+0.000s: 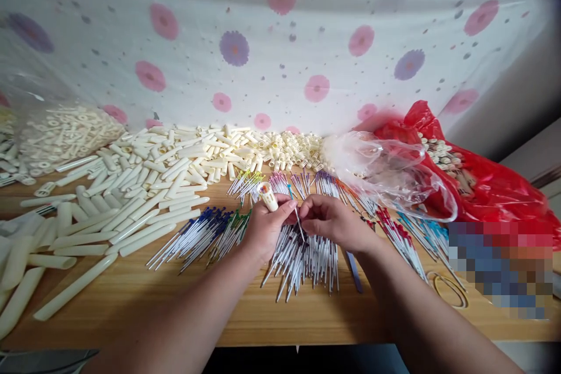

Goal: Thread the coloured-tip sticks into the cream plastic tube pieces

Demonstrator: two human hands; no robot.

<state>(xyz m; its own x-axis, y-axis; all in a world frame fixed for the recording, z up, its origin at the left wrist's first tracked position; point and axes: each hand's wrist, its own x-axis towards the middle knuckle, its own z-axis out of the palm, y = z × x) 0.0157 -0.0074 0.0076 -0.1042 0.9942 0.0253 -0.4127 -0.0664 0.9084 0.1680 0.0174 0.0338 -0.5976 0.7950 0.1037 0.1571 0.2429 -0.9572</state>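
My left hand [269, 225] is closed around a short cream pen barrel [267, 196]. The barrel tilts upward, and coloured tips show inside its open top. Between my two hands stands a thin white pen refill [297, 216] with a light blue tip, slanting. The fingers of my right hand [331, 222] are curled in a pinch at this refill, and my left thumb lies against it too. Below both hands a pile of white refills with dark tips [313, 266] fans out on the table. Blue-tipped refills [197, 236] and green-tipped refills [234, 231] lie left of my left wrist.
Long cream tubes [144, 228] heap across the left and back of the wooden table [175, 310]. Red-tipped refills [397, 234], a clear bag [390, 163], a red bag [495, 181] and rubber bands [451, 292] lie rightward. A flowered plastic sheet [188, 41] hangs behind.
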